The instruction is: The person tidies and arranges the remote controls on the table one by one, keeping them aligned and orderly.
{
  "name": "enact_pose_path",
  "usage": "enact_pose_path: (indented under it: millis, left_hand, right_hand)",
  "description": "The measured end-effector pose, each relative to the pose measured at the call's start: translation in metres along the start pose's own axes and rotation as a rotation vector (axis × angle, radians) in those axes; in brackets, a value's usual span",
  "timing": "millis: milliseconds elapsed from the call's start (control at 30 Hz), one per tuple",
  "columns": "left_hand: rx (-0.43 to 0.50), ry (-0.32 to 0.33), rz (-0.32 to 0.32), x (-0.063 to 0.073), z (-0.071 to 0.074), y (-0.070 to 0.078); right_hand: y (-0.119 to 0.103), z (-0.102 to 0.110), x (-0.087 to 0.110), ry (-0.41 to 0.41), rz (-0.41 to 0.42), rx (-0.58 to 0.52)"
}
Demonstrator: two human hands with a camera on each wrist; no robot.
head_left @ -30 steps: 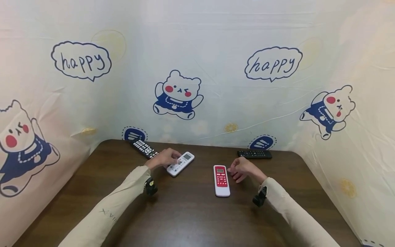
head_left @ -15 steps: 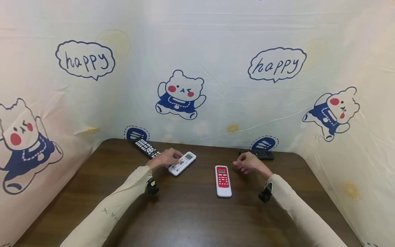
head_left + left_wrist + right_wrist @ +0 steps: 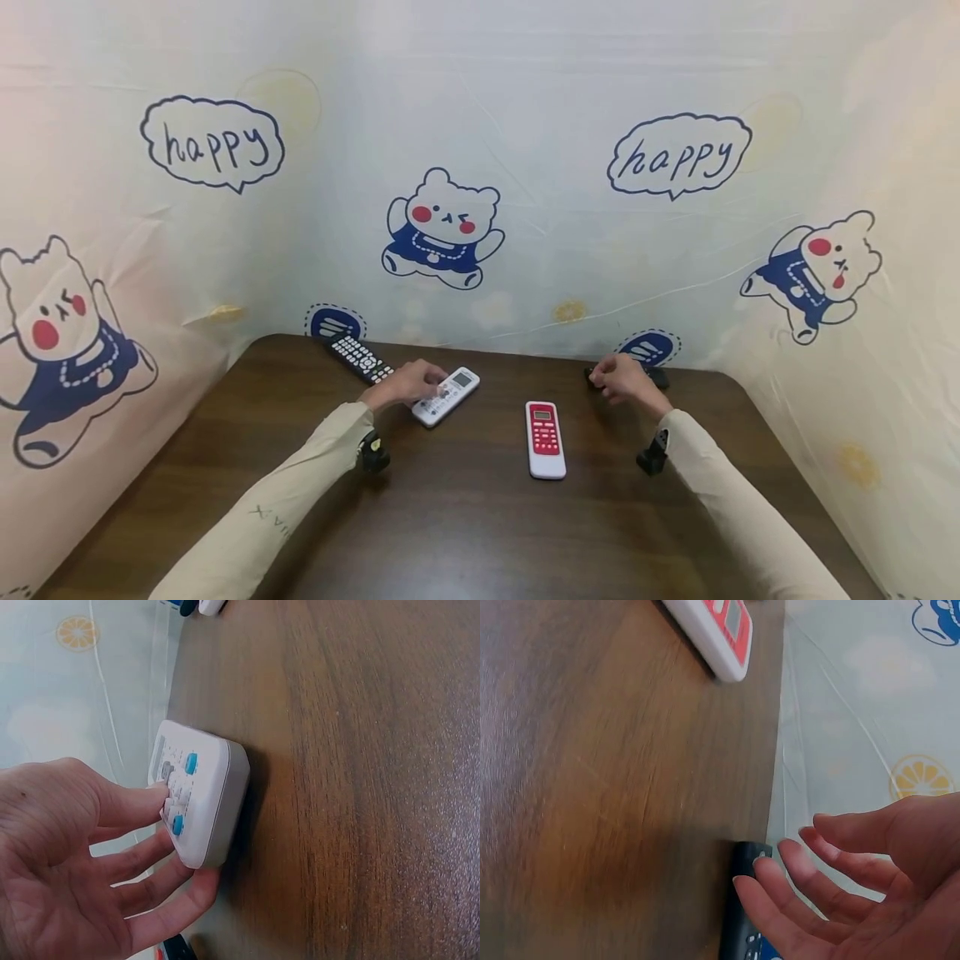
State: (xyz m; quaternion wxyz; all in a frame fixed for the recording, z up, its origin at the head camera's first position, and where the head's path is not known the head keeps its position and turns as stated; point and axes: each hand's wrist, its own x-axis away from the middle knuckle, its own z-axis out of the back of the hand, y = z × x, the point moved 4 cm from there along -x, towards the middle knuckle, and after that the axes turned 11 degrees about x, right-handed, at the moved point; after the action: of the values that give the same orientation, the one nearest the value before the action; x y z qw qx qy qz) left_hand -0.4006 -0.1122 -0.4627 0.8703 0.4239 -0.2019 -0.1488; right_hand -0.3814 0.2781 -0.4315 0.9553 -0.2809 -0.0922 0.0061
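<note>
The person's left hand held the white remote, thumb upon its keys and the other fingers bent against its edge. The right hand hung loosely curved and released over the small black remote; any contact could not be told. Between both sets of fingers, nearer the person, lay the red-and-white remote; the white-keyed remote lay left of the left fingers.

3 remotes partly hidden by the hands

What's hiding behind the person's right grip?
In the head view, a black remote on the table shows at both ends behind the right grip; its middle is covered there.
</note>
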Motion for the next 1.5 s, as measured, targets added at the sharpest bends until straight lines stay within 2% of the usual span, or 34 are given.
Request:
enact_pose_path:
  millis: [167,467,900,1233,1400,1500]
  left_hand:
    - [-0.013,0.001,-0.003,0.0,0.0,0.002]
    - [-0.02,0.006,0.013,-0.001,-0.002,0.002]
    - [-0.035,0.007,0.03,0.001,-0.001,0.003]
    - [-0.053,0.024,0.068,-0.006,-0.005,0.002]
    - [-0.043,0.016,0.071,-0.003,-0.004,0.003]
    - [-0.04,0.013,0.07,-0.002,-0.003,0.004]
  right_hand:
    - [0.0,0.006,0.0,0.029,0.046,0.029]
    - [0.004,0.012,-0.007,0.026,0.096,0.075]
    - [0.014,0.019,-0.027,0.116,0.28,0.256]
    - [0.028,0.024,-0.035,0.207,0.263,0.279]
    - [0.031,0.027,-0.036,0.193,0.257,0.297]
    - [0.031,0.027,-0.034,0.174,0.296,0.313]
